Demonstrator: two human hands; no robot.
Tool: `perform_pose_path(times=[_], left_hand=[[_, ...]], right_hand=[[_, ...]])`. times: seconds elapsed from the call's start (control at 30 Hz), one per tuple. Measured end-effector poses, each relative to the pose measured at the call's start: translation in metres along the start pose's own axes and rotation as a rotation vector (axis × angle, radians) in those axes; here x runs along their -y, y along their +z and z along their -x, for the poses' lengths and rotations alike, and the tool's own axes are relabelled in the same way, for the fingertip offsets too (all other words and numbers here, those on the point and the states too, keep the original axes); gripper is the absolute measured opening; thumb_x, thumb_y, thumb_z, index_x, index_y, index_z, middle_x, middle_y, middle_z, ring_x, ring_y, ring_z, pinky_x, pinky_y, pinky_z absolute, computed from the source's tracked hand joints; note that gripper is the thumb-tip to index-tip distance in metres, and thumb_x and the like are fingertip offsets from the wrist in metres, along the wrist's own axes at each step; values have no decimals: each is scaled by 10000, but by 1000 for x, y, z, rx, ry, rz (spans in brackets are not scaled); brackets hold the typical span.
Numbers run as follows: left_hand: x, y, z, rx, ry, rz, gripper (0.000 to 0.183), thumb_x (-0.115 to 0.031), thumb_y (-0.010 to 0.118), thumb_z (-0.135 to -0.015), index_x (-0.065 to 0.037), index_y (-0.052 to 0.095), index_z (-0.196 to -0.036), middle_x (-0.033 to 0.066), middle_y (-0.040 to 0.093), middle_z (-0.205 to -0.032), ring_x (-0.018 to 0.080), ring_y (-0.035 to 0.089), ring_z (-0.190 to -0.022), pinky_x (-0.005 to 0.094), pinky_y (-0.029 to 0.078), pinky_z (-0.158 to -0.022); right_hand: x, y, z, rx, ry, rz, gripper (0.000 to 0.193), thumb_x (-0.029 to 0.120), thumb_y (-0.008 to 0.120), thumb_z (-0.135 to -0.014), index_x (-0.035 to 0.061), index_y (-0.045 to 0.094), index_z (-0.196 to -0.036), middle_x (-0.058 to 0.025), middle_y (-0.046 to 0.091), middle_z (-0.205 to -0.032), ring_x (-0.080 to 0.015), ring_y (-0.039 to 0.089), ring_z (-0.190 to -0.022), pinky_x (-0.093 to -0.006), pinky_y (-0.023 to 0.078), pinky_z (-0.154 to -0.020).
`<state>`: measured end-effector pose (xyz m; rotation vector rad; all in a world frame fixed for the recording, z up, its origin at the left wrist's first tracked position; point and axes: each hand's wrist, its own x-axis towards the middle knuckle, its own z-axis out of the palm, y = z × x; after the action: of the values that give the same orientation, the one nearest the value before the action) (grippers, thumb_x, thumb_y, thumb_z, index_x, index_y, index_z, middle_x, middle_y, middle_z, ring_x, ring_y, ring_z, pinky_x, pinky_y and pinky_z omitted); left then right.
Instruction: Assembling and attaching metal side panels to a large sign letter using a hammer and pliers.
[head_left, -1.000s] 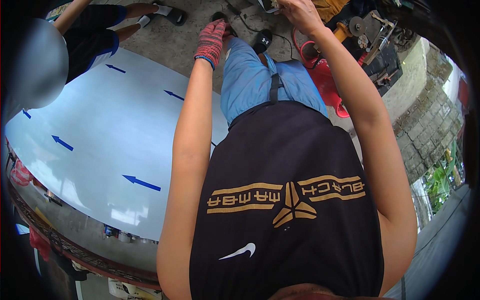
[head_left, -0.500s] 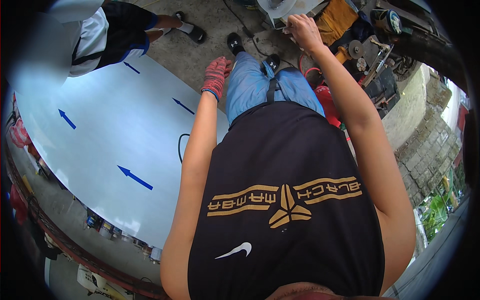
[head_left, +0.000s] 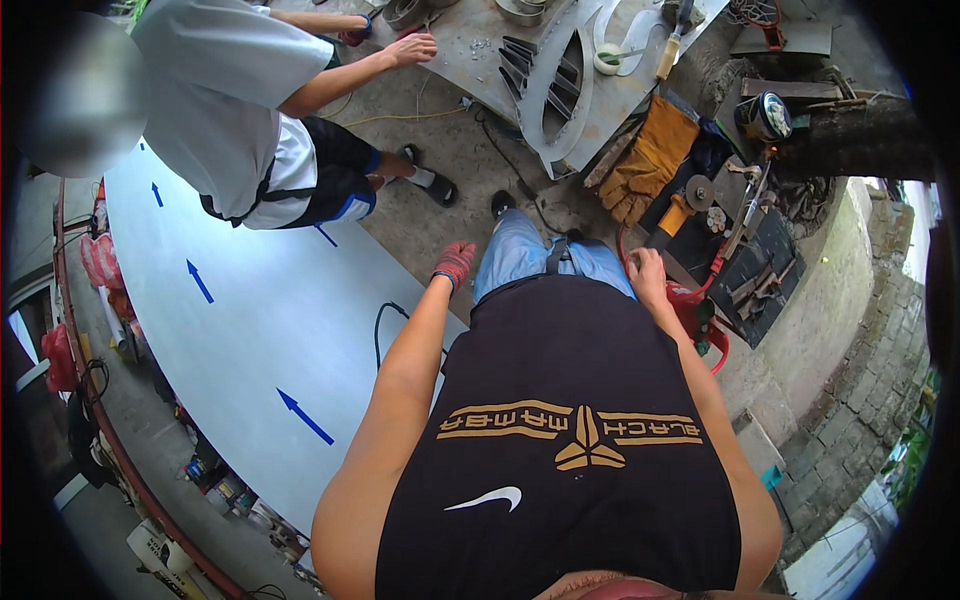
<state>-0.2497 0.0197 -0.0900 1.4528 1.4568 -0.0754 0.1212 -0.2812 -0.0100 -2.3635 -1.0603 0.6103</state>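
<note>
My left hand [head_left: 455,263], in a red knitted glove, hangs beside my blue trousers, near the edge of a large pale sheet [head_left: 250,310] marked with blue arrows. Its fingers are bent in together and the palm is turned out of sight. Bare, my right hand [head_left: 647,273] is at my right hip with the fingers curled; anything inside them is hidden. Nearest to it are a red plastic stool [head_left: 690,310], partly covered by my arm, and a yellow angle grinder [head_left: 675,215] on a dark surface.
A co-worker [head_left: 250,130] stands ahead on the left, one hand held out. Beyond is a metal-topped table [head_left: 470,60] bearing a pointed oval metal frame [head_left: 545,110]. Brown leather gloves [head_left: 655,150] lie at its right, near a paint can [head_left: 765,117]. A dark cable [head_left: 520,180] crosses the floor.
My right hand has come down from the table's near edge to my hip. My left hand still hangs at my side. More of the table and the co-worker has come into view.
</note>
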Motion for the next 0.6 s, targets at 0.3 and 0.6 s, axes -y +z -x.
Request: perform_pose_path(times=[0.3,0.6], left_hand=[[-101,-24,-26,-37,165,-231,431,-371,685,-960,-45,694,-1242,177,739,-1161,296,700,-1095,379,525,-961],[-222,-63,-115,-61,95,521,325,-331,651,-1007,-70,654,-1200,59,741,-1060,153,679,-794,315,547,-707]], right_hand=[[-36,5,51,11,397,-182,215,132,691,-901,13,717,-1078,-202,693,-1013,-340,698,-957,-419,547,-863],[-13,-2,33,-51,620,-263,223,170,684,-917,19,732,-1074,-140,760,-952,-239,732,-912,-361,555,-854]])
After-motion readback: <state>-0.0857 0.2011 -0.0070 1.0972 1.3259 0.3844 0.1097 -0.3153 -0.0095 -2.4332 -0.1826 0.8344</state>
